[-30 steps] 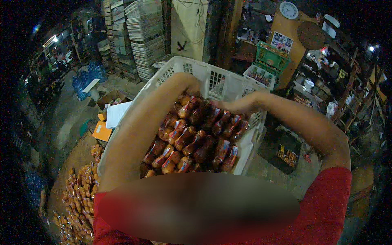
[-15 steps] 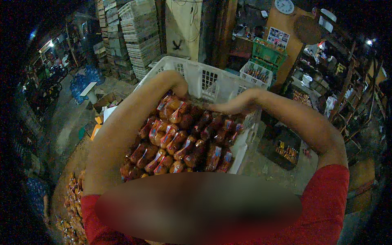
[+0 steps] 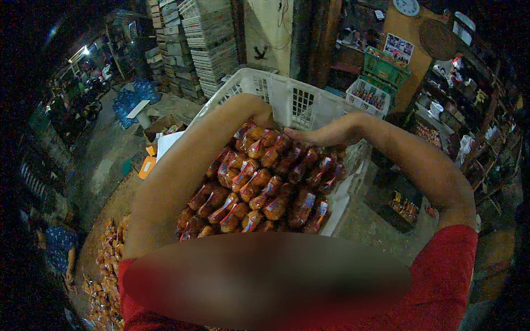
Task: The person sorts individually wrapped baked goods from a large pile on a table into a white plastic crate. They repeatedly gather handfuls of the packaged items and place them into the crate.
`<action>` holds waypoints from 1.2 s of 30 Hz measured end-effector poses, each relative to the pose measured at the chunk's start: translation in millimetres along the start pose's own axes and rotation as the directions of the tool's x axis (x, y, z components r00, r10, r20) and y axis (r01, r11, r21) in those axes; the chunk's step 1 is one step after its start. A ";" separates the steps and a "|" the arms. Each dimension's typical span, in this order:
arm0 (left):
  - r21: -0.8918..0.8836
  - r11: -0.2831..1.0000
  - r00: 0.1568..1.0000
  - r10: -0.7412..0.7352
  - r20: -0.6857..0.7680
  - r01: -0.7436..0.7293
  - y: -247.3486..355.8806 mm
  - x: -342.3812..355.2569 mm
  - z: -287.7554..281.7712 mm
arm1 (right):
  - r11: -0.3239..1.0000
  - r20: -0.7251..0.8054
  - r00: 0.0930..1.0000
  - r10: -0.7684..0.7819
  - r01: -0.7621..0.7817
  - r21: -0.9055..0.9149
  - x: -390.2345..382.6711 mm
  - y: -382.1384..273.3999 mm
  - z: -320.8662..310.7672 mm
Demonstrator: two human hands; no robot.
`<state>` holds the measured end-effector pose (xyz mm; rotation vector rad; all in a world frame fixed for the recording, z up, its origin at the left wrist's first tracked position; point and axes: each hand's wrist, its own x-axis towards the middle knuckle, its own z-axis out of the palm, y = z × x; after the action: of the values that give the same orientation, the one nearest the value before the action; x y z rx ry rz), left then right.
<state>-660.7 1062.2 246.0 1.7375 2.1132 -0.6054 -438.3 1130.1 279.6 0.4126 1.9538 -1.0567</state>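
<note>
Rows of clear plastic packets of brown, rounded bread-like pieces (image 3: 245, 182), with red, white and blue labels, fill a white plastic crate (image 3: 331, 99). My left hand (image 3: 263, 113) bends down at the wrist inside the crate's far side, by the far row of packets; its fingers are hidden. Reaching in from the right, my right hand (image 3: 305, 135) lies stretched along the far row, its fingertips pointing left toward my left hand. Nothing shows in its grasp. A blurred oval covers the near part of the crate.
On the left, a brown surface holds more loose packets (image 3: 107, 276), with a person in a patterned blue top (image 3: 59, 248) beside it. Tall stacks of crates (image 3: 207, 49) stand behind. Smaller green (image 3: 386, 66) and white crates (image 3: 367, 95) sit at the back right. A dark box (image 3: 395, 201) lies right.
The whole view has shifted, so the crate and arms appear a little farther right. Both hands remain at the far row of packets, and my right hand shows more clearly.
</note>
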 end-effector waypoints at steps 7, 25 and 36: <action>-0.164 0.975 0.982 -0.125 0.143 0.148 -15.1 15.1 5.9 | 0.996 -0.082 0.993 -0.084 0.082 -0.030 -2.3 -2.6 4.8; -0.132 0.991 0.999 0.031 0.019 -0.028 -33.7 19.3 17.3 | 0.995 0.228 0.969 -0.100 0.094 0.034 0.4 -0.5 0.7; -0.173 0.932 0.519 0.018 -0.854 -0.317 -9.3 -142.2 20.5 | 0.808 -0.492 0.716 -0.495 0.171 -0.564 -11.6 17.5 -7.6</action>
<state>-642.2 931.0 302.3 2.2543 2.3179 0.8145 -424.8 1147.7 281.9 0.1021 2.8984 -0.6241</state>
